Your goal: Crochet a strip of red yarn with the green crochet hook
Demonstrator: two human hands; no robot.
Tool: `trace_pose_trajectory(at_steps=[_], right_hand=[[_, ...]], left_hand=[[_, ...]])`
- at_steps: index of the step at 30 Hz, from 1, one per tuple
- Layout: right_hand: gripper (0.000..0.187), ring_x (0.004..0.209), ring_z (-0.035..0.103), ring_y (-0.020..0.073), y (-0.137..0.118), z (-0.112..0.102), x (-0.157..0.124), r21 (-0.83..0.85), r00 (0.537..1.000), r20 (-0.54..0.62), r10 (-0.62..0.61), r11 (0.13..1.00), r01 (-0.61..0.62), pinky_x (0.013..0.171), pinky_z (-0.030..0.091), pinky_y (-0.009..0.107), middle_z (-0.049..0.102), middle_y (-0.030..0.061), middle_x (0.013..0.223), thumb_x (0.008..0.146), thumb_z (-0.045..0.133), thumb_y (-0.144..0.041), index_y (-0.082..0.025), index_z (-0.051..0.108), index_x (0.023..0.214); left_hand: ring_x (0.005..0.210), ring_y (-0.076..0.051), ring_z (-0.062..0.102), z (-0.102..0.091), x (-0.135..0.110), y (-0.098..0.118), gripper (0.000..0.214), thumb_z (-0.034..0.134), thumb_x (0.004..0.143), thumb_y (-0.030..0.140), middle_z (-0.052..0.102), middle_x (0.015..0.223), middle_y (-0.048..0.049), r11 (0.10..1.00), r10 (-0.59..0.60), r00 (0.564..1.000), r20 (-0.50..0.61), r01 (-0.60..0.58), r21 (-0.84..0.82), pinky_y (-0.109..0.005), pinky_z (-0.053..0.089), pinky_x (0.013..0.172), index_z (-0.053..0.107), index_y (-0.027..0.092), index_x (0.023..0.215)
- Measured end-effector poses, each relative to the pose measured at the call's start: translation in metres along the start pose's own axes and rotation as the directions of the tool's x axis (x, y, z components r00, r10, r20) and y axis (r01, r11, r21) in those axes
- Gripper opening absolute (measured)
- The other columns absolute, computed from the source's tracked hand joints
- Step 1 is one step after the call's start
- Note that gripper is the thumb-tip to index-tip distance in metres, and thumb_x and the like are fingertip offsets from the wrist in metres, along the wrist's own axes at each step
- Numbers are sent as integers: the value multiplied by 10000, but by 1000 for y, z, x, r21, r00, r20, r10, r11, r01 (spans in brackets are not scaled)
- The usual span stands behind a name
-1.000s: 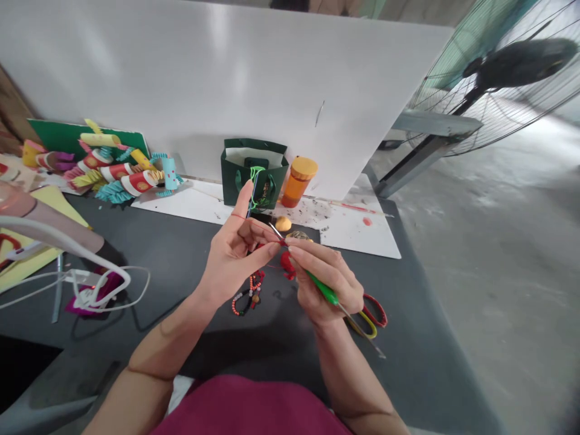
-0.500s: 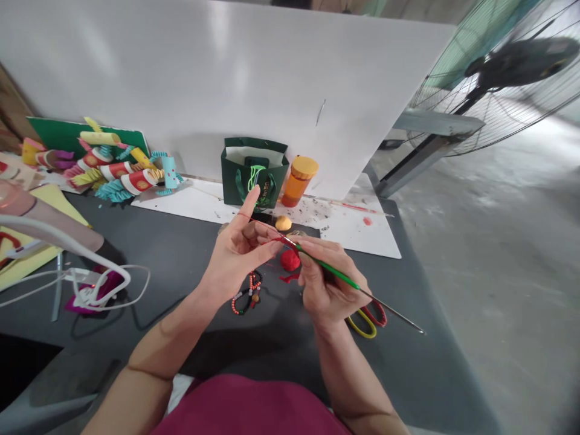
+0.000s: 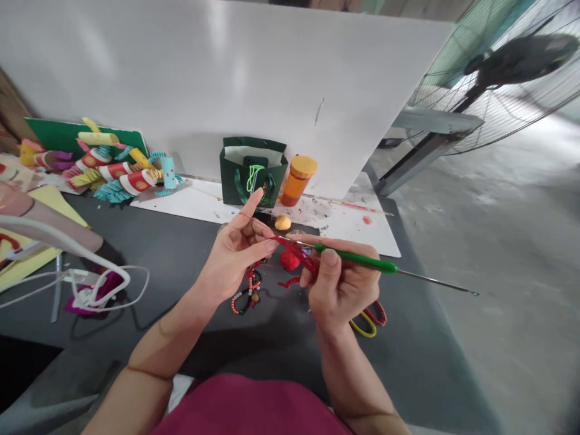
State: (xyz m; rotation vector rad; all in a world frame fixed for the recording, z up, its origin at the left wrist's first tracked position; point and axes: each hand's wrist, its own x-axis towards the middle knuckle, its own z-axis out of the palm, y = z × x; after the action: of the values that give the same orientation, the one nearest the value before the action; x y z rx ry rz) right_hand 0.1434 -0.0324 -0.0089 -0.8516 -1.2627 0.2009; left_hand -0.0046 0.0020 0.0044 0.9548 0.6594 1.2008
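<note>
My right hand (image 3: 343,281) grips a crochet hook (image 3: 362,260) by its green handle; one metal shaft sticks out to the right, the other reaches left to the work. Red crocheted yarn (image 3: 296,252) stretches between both hands. My left hand (image 3: 238,251) pinches its left end between thumb and fingers, index finger raised with a strand of red yarn over it. Behind and below the work lies a red yarn ball (image 3: 289,260). A beaded bracelet (image 3: 245,299) rests on the table under my left hand. Scissors (image 3: 368,321) with yellow and red handles lie partly hidden by my right wrist.
At the back stand a dark green gift bag (image 3: 247,181) and an orange jar (image 3: 298,180). Paper-cup crafts (image 3: 131,180) pile up at the left, near a pinkish cylinder (image 3: 54,217) and a white cable (image 3: 129,279). A fan (image 3: 521,66) stands at the right.
My right hand has shifted right and turned the hook flatter, drawing its tip back toward me. More of the red crocheted strip now shows between the hands. My left hand has barely moved.
</note>
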Motion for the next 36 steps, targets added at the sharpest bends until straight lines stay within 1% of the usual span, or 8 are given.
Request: trace_pose_trajectory(at_steps=[12,15,18,23,26,30,33,36], right_hand=[[107,335,499,53,5,-3,-2,31,995,71,-71,997,69,289,399,190,848,41,989,1042,567,-199,-241,649,1098],[178,449,641,99,8,-4,-2,52,987,101,-128,991,123,407,554,233,842,53,1008,1026,591,-161,-246,670,1160],[260,750,808,195,10,-5,-1,15,968,145,-204,979,204,614,687,330,838,64,1024,995,631,-114,-254,688,1205],[320,894,826,207,11,-4,1,-98,930,192,-314,936,337,704,704,321,843,62,1036,948,702,-85,-255,739,1216],[372,897,828,193,13,-2,0,-114,917,204,-344,921,371,726,706,304,848,59,1073,927,722,-53,-265,751,1231],[400,886,834,206,18,1,-3,-63,935,170,-311,944,325,717,716,314,848,50,1107,906,743,-53,-291,771,1226],[361,639,797,167,19,4,-7,51,975,110,-193,981,188,556,685,294,852,35,1086,930,706,-70,-308,778,1192],[252,430,694,118,17,6,-9,123,995,77,-60,991,51,386,579,242,857,35,1036,975,653,-119,-274,758,1144]], left_hand=[[704,-100,565,-1,-1,-1,817,880,767,212,672,820,34,991,75,997,-16,-73,111,-217,494,643,580,339,1516],[725,-99,584,-1,0,0,806,889,770,221,677,816,32,990,95,995,-12,-93,110,-205,501,663,589,331,1510],[727,-97,597,-1,0,-1,787,892,782,248,675,813,33,991,90,996,-10,-89,103,-200,507,669,595,318,1507],[742,-94,610,2,-1,-1,765,893,793,260,676,816,35,993,110,994,-5,-109,49,-195,522,696,600,309,1499],[727,-78,600,4,-2,2,768,910,763,215,662,786,51,997,34,999,20,-32,-64,-181,506,680,626,307,1471],[637,-50,543,3,-1,3,735,923,722,169,628,748,70,955,-171,982,79,185,-233,-182,467,631,681,279,1407],[606,-45,524,-2,0,2,722,924,702,147,604,746,80,916,-265,957,116,287,-281,-197,460,620,699,281,1375],[595,-46,509,-4,1,0,705,910,704,122,577,744,89,910,-273,954,126,299,-286,-210,457,617,706,304,1354]])
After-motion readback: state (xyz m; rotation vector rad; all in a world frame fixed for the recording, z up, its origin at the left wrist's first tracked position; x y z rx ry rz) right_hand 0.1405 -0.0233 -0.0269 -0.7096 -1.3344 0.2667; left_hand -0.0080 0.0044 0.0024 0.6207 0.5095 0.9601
